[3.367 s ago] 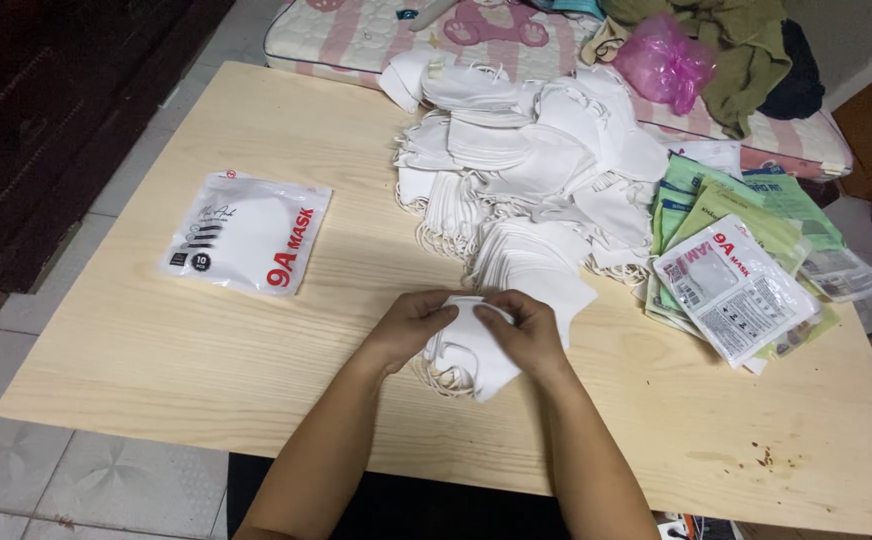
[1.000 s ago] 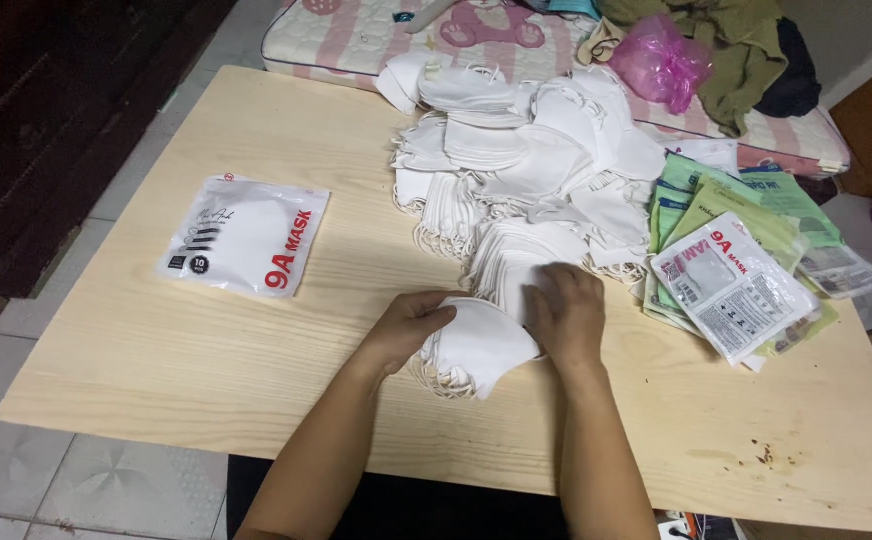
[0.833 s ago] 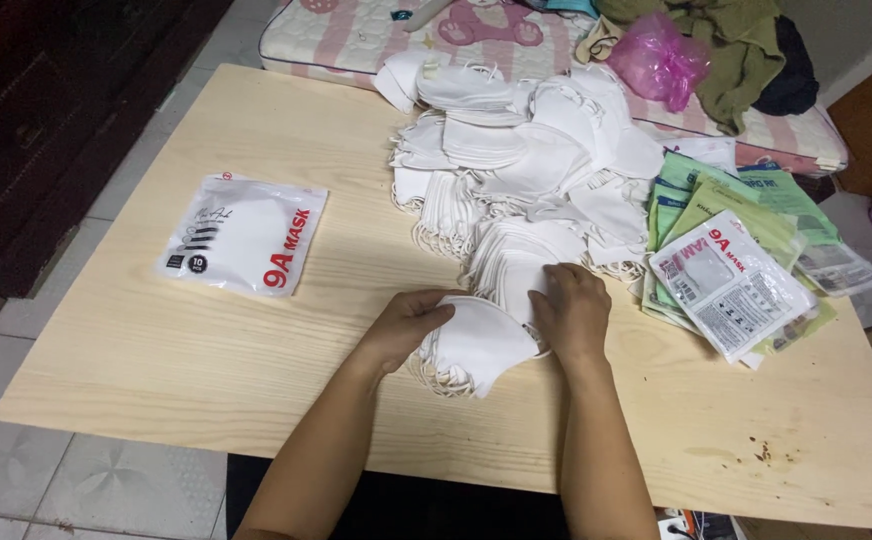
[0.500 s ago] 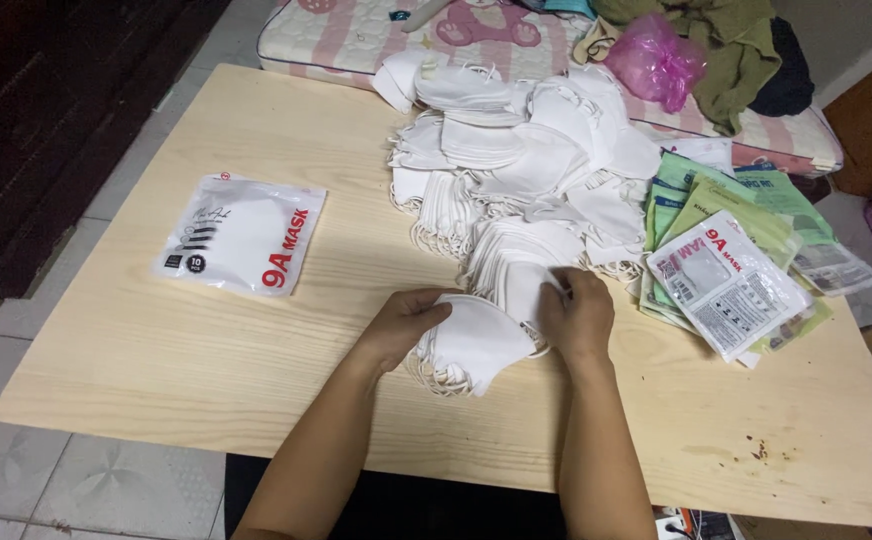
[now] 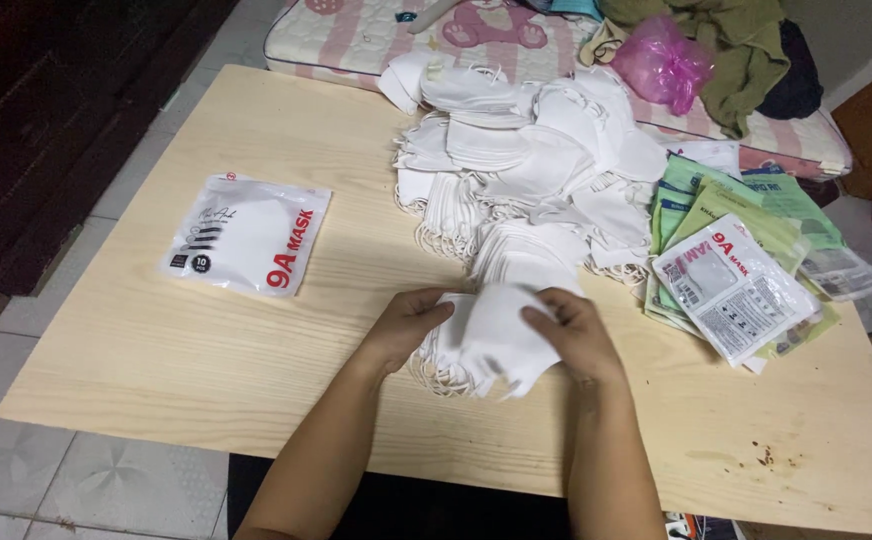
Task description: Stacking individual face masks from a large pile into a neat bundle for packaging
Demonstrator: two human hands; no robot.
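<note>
I have a small stack of white masks (image 5: 491, 335) pinched between both hands, resting on the table (image 5: 156, 350) just on my side of the big mask pile (image 5: 526, 160). My left hand (image 5: 406, 325) closes its grip on the stack's left edge, thumb on top, so the layers stay squared. My right hand (image 5: 571, 335) presses its grip over the right edge, fingers curled onto the top mask; how many masks it holds I cannot tell, since the folds hide one another. The stack sits close to the pile, so each mask is a short reach. Left of the pile lies a sealed white packet (image 5: 248, 235); right of it, a fan of green and white pouches (image 5: 731, 270).
</note>
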